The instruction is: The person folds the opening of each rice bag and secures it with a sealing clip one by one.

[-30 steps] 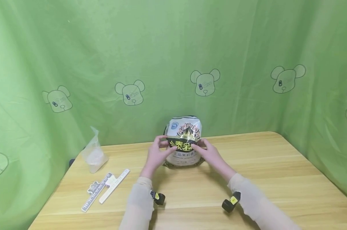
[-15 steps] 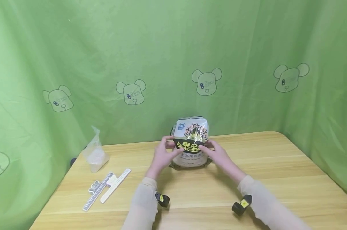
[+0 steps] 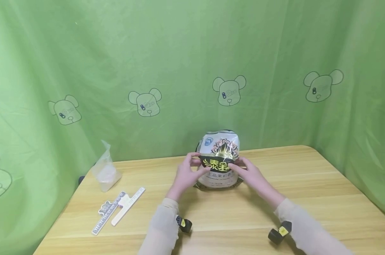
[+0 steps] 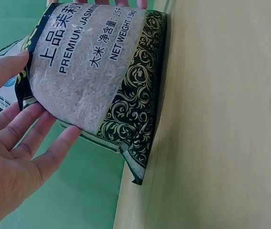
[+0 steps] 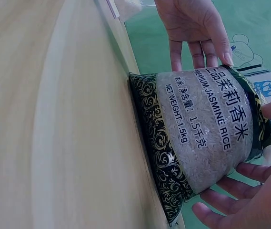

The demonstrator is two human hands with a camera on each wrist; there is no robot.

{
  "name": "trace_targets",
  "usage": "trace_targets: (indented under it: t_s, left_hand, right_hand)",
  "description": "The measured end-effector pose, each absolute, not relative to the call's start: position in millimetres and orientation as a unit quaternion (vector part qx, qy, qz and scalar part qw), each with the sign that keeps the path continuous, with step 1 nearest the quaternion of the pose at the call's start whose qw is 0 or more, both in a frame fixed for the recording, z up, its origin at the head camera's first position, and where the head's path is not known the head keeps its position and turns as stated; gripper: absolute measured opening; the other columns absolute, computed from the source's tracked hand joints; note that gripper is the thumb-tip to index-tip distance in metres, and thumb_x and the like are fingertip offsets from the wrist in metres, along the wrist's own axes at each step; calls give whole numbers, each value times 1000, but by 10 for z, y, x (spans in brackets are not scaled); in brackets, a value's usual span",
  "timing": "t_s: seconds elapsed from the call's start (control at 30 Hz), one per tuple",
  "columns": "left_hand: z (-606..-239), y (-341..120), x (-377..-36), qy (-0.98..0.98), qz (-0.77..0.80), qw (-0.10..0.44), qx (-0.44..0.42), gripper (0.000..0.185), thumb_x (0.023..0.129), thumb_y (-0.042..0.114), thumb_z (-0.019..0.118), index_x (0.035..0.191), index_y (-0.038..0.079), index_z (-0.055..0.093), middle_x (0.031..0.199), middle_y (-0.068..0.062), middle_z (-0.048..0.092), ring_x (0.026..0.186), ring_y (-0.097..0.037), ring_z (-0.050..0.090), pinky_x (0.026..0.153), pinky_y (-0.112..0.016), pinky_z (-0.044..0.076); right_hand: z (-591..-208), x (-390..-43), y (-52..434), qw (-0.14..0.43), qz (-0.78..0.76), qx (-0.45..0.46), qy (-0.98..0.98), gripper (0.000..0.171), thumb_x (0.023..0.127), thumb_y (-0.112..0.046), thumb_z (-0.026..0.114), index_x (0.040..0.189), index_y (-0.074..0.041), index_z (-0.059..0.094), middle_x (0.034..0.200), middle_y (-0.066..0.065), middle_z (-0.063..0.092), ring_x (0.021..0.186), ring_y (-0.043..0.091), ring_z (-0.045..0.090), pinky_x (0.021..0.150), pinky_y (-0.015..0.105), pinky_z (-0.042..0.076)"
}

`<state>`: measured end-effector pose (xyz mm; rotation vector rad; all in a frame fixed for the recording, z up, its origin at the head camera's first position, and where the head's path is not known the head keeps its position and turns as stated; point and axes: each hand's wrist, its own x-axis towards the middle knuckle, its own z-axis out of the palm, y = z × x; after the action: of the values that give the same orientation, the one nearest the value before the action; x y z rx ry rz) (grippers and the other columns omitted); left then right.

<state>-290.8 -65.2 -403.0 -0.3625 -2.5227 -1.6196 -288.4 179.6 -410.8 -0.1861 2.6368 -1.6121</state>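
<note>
Head view: your left grip and right grip each pinch one side of the rice bag, thumb on the front, fingers round the side. The bag stands between them, its base on the tabletop just below your fingers. You seem to be steadying or shaping it at the dark band, where your thumbs press; the pale upper part sits back behind that band, though how it is folded is hard to tell. Work evenly: set both thumbs at the same height and back them firmly with the fingers, since loose grain will probably bulge toward the side with less pressure. Let the tabletop carry the weight, as the slick film may slip if you lift by it. Left of your left grip and closer to your body lie a white clip and a dark clip; mind your sleeve there. Farther left stands a clear plastic bag. Beyond both grips hangs the green curtain.
</note>
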Motion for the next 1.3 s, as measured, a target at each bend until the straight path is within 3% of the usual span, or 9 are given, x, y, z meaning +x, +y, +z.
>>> trace_targets:
  t_s: [1.0,1.3]
  left_hand:
    - [-4011,-378,-2778,-832,-527,52,-166,60,78,36,80,129,21,52,115,-5,69,109,-22,64,100,-53,48]
    - [-4008,-319,-2743,-838,-518,42,-166,62,78,37,80,131,21,51,116,-4,69,109,-20,64,103,-54,44]
  right_hand:
    - [-4047,-2641,2139,6,-497,-70,865,68,96,-50,53,137,2,41,144,30,42,131,48,43,107,62,38]
    - [-4047,-2574,2216,2,-493,-72,867,64,97,-48,54,134,3,43,142,30,44,129,49,45,105,62,40]
